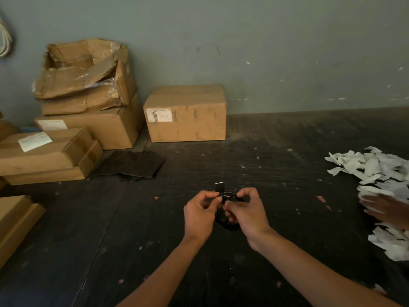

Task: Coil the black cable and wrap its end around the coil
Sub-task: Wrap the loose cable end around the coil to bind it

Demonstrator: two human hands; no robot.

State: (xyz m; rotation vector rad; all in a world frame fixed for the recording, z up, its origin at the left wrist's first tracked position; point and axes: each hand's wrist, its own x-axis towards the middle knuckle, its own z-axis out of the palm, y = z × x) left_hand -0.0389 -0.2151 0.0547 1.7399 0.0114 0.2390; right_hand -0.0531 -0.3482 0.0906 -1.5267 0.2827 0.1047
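Dark scuffed wooden bench (276, 151) fills most of the frame, grey-green wall behind it. Stack of brown cardboard boxes (88, 120) at left, top one torn open; single taped cardboard box (186, 114) at upper centre against the wall. Flat black fabric piece (132, 163) lies just beside the stack. Heap of white paper scraps (376, 173) at the right edge, with another person's hand (385, 209) resting among them, blurred.

Task status, as a judgement: coiling looks done. The thin black cable (226, 224) sits as a small round coil of several loops, held up between both hands at lower centre of the frame, above the bench. What's in hand now looks like the end-wrap. The black rectangular plug end (220, 187) sticks up above the coil's top edge, loose. Can't tell how many turns are already around the bundle, or where the other cable end is. Left to do: finish the turns and tuck or secure the end.

Grip: left hand (199, 214) has fingers curled, thumb and forefinger pinching the coil's top-left just below the plug. Right hand (246, 212) also has fingers curled, pinching the coil's upper right, fingertips nearly touching the left's. Lower arc of the coil hangs below and between the palms, partly hidden by the right hand.
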